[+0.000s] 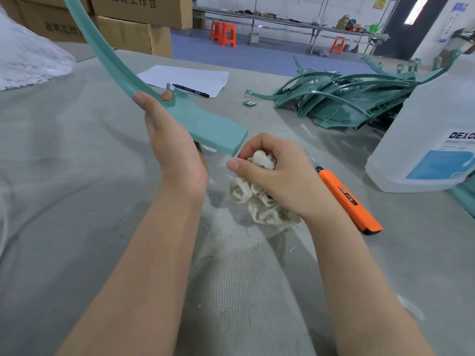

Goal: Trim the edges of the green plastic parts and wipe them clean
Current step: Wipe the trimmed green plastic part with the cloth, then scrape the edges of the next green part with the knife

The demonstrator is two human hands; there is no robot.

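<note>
Grips a bunched white cloth [264, 160] in the right hand [280, 178], curled tight round it. Holds the curved green plastic part [213, 129] up off the table [77, 181] in the left hand [174, 150], clamped across its rib, with the wide end almost touching the cloth. Looks like the wiping step, with the orange knife [347, 199] lying just right of the right hand. Next probably calls for pressing the cloth to that end and drawing it along the arc.
</note>
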